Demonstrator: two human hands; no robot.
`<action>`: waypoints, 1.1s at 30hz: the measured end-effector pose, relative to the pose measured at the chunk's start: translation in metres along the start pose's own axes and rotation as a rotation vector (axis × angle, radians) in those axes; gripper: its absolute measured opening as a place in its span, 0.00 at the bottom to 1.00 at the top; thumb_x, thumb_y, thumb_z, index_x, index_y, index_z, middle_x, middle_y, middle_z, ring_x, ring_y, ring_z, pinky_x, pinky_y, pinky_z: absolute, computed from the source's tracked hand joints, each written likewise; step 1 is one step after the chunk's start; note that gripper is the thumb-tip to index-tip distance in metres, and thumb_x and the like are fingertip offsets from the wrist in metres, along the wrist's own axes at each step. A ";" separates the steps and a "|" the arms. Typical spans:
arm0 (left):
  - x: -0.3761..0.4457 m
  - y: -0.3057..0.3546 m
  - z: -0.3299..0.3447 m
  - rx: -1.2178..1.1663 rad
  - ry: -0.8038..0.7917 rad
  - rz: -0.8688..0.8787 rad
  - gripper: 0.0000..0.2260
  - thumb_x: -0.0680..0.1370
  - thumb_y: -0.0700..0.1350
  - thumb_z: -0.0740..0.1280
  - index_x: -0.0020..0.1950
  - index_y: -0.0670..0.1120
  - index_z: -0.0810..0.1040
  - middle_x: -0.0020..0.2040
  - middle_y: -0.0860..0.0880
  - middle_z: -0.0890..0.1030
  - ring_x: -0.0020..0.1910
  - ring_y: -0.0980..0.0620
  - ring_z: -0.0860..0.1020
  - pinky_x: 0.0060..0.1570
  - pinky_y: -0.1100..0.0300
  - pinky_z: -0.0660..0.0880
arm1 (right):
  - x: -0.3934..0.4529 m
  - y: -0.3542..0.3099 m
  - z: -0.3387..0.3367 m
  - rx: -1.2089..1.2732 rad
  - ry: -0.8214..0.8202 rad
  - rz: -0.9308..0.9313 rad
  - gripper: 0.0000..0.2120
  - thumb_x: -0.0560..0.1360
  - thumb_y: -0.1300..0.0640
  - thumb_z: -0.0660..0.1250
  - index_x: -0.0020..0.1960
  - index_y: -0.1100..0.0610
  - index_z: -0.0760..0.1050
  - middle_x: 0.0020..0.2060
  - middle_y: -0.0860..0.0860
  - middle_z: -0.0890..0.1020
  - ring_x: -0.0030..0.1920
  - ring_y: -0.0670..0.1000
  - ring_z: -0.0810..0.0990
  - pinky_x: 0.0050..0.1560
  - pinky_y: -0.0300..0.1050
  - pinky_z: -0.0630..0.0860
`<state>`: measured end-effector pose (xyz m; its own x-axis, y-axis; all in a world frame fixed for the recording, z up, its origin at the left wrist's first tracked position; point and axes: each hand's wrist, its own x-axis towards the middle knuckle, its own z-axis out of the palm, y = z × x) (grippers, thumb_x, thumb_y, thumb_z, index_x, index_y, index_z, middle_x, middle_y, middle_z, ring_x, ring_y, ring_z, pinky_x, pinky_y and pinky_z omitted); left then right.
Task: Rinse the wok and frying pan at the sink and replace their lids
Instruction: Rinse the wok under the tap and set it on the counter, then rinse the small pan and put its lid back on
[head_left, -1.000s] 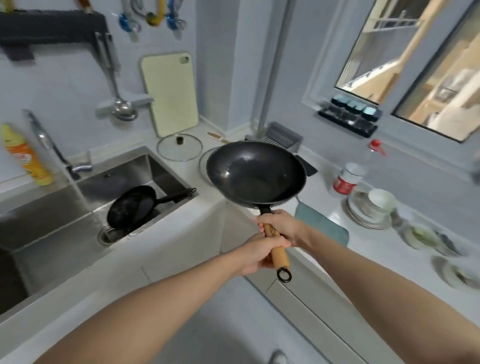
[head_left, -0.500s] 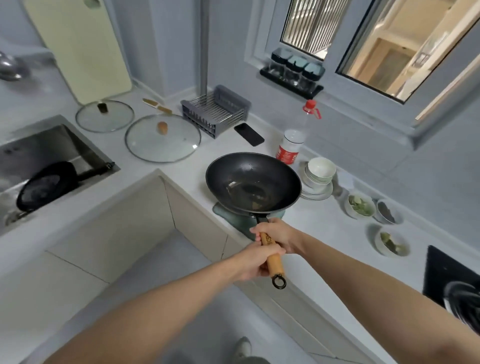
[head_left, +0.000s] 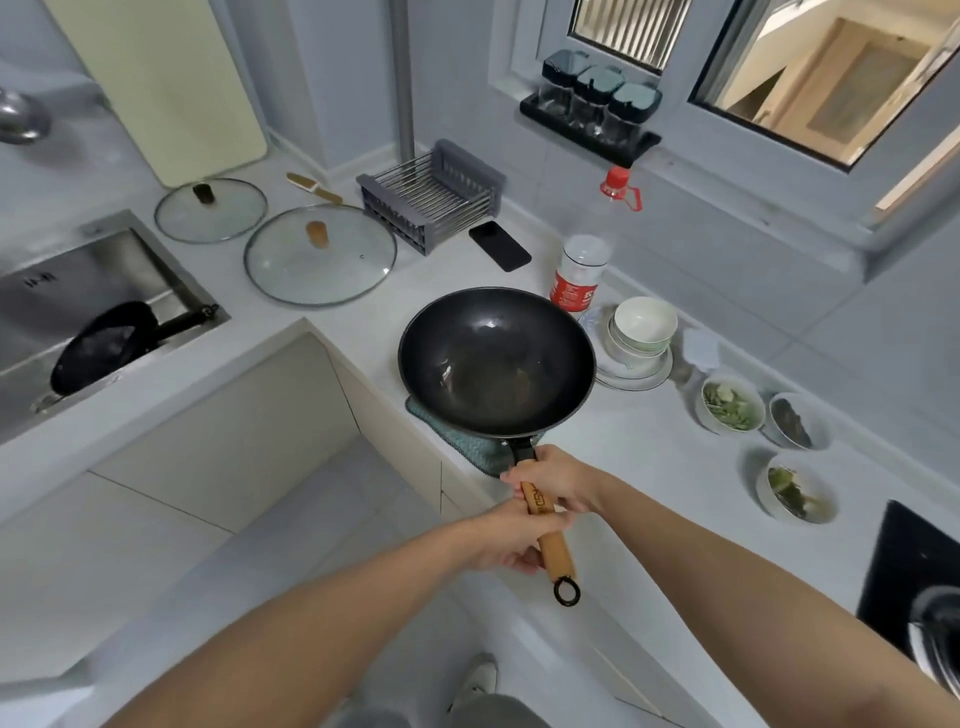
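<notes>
Black wok (head_left: 496, 364) | handle gripped by left hand (head_left: 511, 538), right hand (head_left: 556, 480)

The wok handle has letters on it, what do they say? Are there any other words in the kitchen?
Wok handle: dark printed letters between the two hands, too blurred to read.
Bottle: white print on its red label, too small to read.
Sink: a small dark mark on its back wall, unreadable.
Nothing else shows any writing.

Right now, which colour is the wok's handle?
Light wooden brown handle, black near the wok; head view.
</notes>
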<state>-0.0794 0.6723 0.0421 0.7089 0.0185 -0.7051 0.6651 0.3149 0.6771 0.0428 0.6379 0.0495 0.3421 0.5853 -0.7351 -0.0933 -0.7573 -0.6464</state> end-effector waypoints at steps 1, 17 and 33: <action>0.001 0.001 0.000 -0.006 -0.021 -0.025 0.12 0.78 0.54 0.68 0.57 0.49 0.73 0.41 0.50 0.77 0.37 0.53 0.81 0.37 0.62 0.78 | 0.001 0.002 -0.001 -0.034 0.008 0.015 0.05 0.74 0.62 0.71 0.42 0.62 0.75 0.35 0.55 0.80 0.36 0.51 0.80 0.38 0.42 0.78; -0.023 0.033 -0.063 0.009 -0.082 -0.132 0.22 0.82 0.47 0.62 0.74 0.39 0.66 0.67 0.38 0.75 0.59 0.44 0.77 0.58 0.56 0.77 | -0.020 -0.092 -0.005 -0.755 0.285 -0.262 0.17 0.79 0.45 0.65 0.40 0.56 0.77 0.32 0.52 0.82 0.31 0.48 0.79 0.39 0.43 0.74; -0.175 0.028 -0.463 -0.584 0.816 0.128 0.08 0.80 0.44 0.64 0.57 0.44 0.76 0.51 0.46 0.78 0.45 0.48 0.79 0.43 0.55 0.77 | 0.134 -0.355 0.277 -0.780 0.000 -0.457 0.12 0.79 0.49 0.65 0.44 0.58 0.77 0.40 0.53 0.81 0.46 0.55 0.81 0.47 0.43 0.74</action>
<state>-0.2936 1.1176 0.0872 0.2446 0.6594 -0.7108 0.2215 0.6757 0.7031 -0.1368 1.0653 0.1234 0.1902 0.8772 -0.4408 0.7121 -0.4324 -0.5531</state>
